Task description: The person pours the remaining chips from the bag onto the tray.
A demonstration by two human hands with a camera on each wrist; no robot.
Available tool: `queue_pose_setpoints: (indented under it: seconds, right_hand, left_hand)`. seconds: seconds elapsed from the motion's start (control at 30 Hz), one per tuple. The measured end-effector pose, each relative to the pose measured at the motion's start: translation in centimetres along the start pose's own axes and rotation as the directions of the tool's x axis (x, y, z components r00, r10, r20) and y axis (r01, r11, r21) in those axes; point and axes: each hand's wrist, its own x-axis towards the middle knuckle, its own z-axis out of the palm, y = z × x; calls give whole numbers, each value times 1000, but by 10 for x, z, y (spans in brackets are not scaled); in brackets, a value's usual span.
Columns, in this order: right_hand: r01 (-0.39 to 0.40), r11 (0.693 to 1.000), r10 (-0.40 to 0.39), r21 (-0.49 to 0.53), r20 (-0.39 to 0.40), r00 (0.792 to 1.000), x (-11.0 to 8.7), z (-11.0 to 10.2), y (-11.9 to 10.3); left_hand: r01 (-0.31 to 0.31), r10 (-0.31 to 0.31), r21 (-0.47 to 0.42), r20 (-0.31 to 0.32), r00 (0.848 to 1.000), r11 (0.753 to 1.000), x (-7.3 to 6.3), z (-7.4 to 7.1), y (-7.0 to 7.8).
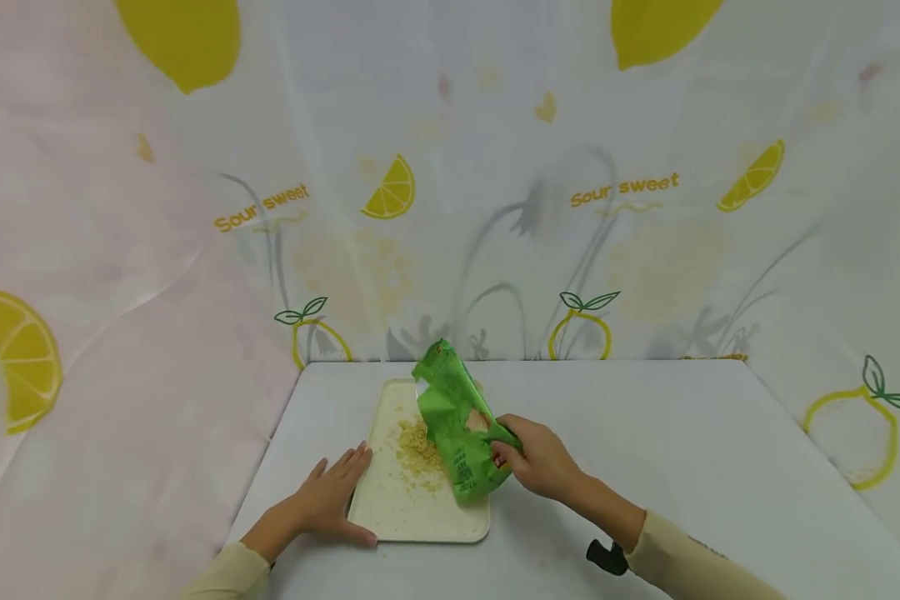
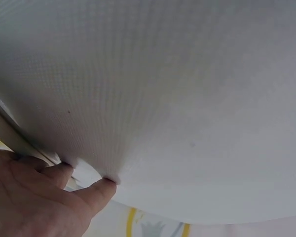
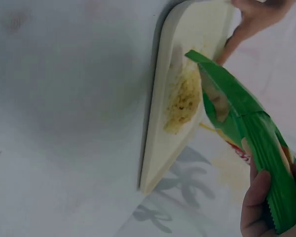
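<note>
My right hand grips one end of a green snack bag, tilted over a cream rectangular tray. In the right wrist view, thumb and fingers pinch the bag's crimped end, and its other end hangs over the tray. A heap of yellowish crumbs lies on the tray, partly hidden by the bag in the head view. My left hand rests at the tray's left side, fingers straight along the edge and thumb spread toward the near corner. The left wrist view shows its fingertips against the white tabletop.
The white table carries the tray on its left half. Behind and beside it hangs a cloth backdrop with lemon prints. A small black object shows under the right forearm.
</note>
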Motion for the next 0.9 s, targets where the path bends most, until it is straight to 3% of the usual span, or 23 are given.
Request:
queue_pose_setpoints:
  seconds: [0.07,0.2,0.37,0.47,0.6,0.7,0.8,0.9]
  right_hand:
    - [-39,999,39,14,7,999,-1,1,1]
    - [-14,999,15,33,-33,999,0,-2,-1]
    - [98,990,-74,100,-223,972,-3,-5,-7]
    - [85,991,-63,104,-197,978,-3,-4,-8]
    - [-5,998,10,65,-71,997,-5,2,-6]
    - [-6,999,9,54,-57,998,-6,5,-3]
    - [14,998,-8,63,-84,996,-5,3,-3]
    - [64,994,-47,83,-193,980,-3,1,-5]
  left_hand:
    - [-5,5,2,4,1000,1000,1,0,-1]
    - [4,-4,-4,-8,1000,1000,1,2,-2]
    - [6,-6,-20,15,1000,1000,-1,3,-1]
    - [9,-8,-11,14,1000,1000,1,1,-1]
    - [10,-10,-8,14,1000,1000,3,1,-1]
    - [11,-11,-5,11,1000,1000,3,1,-1]
    - [14,-15,4,9,1000,1000,3,1,-2]
    - [14,-14,-3,12,1000,1000,1,0,-1]
